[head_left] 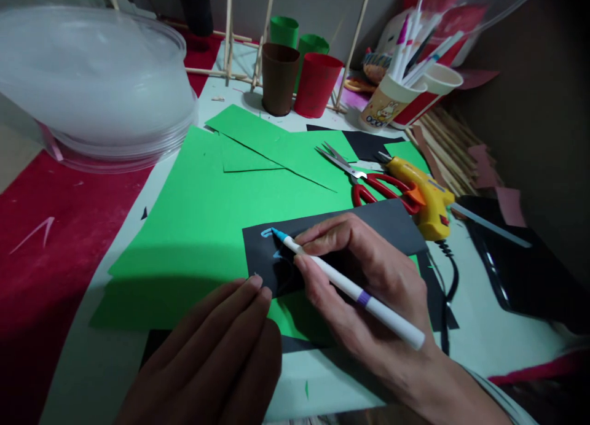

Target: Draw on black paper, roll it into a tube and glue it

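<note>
Between the thumb and fingers of my right hand (pixel 369 284) is a white marker (pixel 345 282) with a blue tip and a purple band. Its tip touches a strip of black paper (pixel 382 225), beside a small light-blue curved mark (pixel 267 233). My left hand (pixel 221 345) lies with its fingers stretched out, fingertips on the strip's lower left edge. Large green paper sheets (pixel 198 210) lie under the strip. Just beyond it are red-handled scissors (pixel 359 174), blades parted, and a yellow glue gun (pixel 426 194). Part of the strip is hidden under my right hand.
Stacked clear plastic lids (pixel 106 93) stand at the left. Farther back are a brown paper cup (pixel 279 81), a red paper cup (pixel 317 87), green cups and thin wooden sticks. A cup of markers (pixel 389 99) stands back right. A black phone-like device (pixel 520 265) lies right.
</note>
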{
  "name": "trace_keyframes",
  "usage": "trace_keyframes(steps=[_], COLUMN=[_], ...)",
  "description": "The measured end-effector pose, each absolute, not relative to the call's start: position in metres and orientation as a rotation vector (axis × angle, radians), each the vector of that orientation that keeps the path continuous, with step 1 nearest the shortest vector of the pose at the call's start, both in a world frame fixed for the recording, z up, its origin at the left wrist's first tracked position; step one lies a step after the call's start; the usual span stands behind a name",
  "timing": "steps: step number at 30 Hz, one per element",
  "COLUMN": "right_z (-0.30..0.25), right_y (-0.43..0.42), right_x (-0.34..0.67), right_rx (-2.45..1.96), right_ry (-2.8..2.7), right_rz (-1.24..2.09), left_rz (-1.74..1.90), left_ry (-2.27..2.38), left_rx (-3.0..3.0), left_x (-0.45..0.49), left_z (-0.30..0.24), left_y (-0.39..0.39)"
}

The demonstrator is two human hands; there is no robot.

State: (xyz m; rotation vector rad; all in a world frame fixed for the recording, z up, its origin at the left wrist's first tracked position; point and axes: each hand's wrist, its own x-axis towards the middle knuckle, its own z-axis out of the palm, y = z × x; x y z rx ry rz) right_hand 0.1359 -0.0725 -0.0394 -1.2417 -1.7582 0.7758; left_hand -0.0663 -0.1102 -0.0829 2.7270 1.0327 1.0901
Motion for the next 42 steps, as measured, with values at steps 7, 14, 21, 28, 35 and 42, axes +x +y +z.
trace_keyframes(steps=[7,14,21,28,35,42], right_z=[-0.038,-0.039,-0.036,-0.034,-0.033,-0.034], right_y=[-0.074,-0.076,-0.082,-0.085,-0.088,-0.088], right_x=[0.137,0.143,0.147,0.146,0.145,0.145], right_rx=[-1.295,-1.345,-1.366,-1.332,-1.278,-1.238], right_ry=[-1.749,-1.747,-1.779,-1.804,-1.815,-1.827], right_rz=[0.707,0.627,0.534,0.531,0.633,0.717], left_rz=[1.014,0.954,0.903,0.938,0.937,0.906], left_ry=[0.985,0.925,0.943,0.980,1.001,0.999], left_rx=[2.740,2.753,2.728,2.706,2.713,2.721], left_x=[-0.070,-0.078,-0.080,-0.073,-0.074,-0.077], left_z=[-0.081,-0.084,-0.083,-0.079,-0.080,-0.080], left_y=[-0.109,-0.109,-0.112,-0.110,-0.112,-0.111])
